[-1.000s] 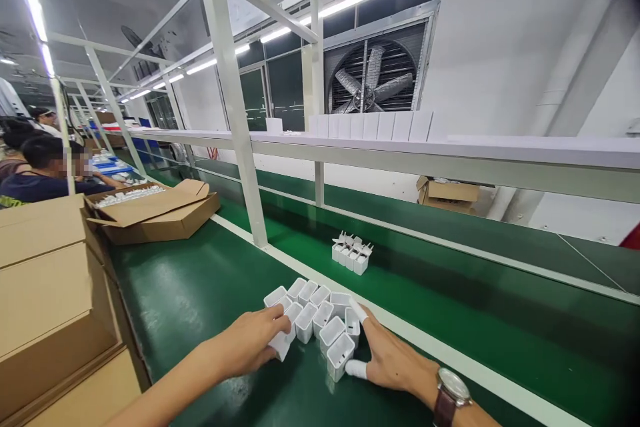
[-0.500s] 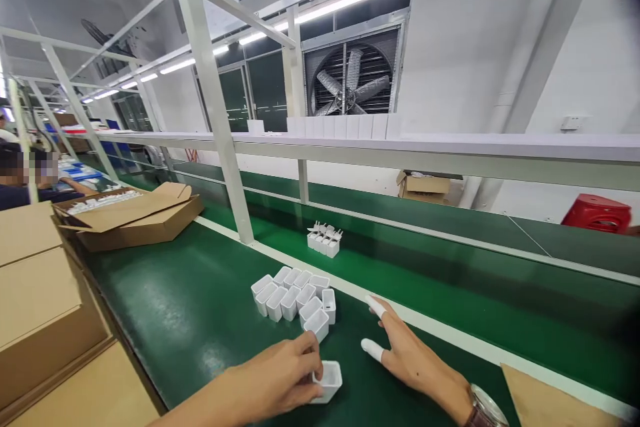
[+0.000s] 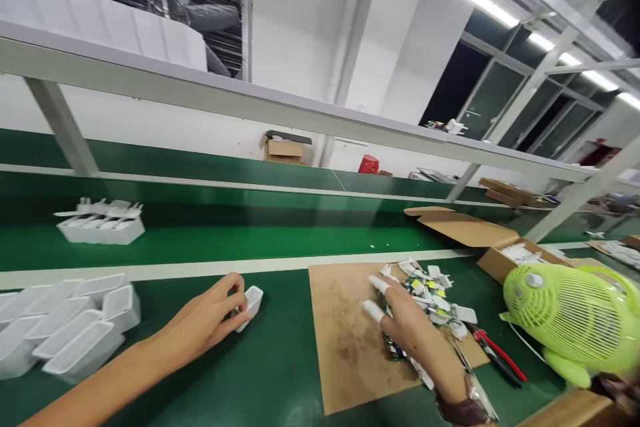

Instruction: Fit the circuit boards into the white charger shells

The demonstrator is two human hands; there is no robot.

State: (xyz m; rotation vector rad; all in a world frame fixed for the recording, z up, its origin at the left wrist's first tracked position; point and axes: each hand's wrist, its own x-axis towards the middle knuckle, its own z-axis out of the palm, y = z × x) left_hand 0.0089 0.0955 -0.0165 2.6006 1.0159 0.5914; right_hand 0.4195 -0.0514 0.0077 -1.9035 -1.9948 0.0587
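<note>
My left hand (image 3: 227,310) grips a small white open-topped case (image 3: 251,305) above the green mat. White finger covers sit on two fingers of my right hand (image 3: 395,310), which are spread over a brown cardboard sheet (image 3: 345,347). Under and beyond that hand lies a pile of small white parts (image 3: 433,290), some with yellow pieces, and green circuit boards partly hidden by the hand. Several white cases (image 3: 75,327) stand grouped at the left. Farther back, a row of white cases (image 3: 103,230) has white parts sticking out of the top.
Red-handled pliers (image 3: 500,353) lie right of the cardboard sheet. A light-green fan (image 3: 570,313) stands at the right, before an open carton (image 3: 500,263) of white parts. A long shelf (image 3: 300,107) crosses above the green bench (image 3: 280,367).
The view has swung right, bringing the cardboard sheet, parts pile, pliers and fan into sight. My right hand is now over the sheet; my left hand still has the white case.
</note>
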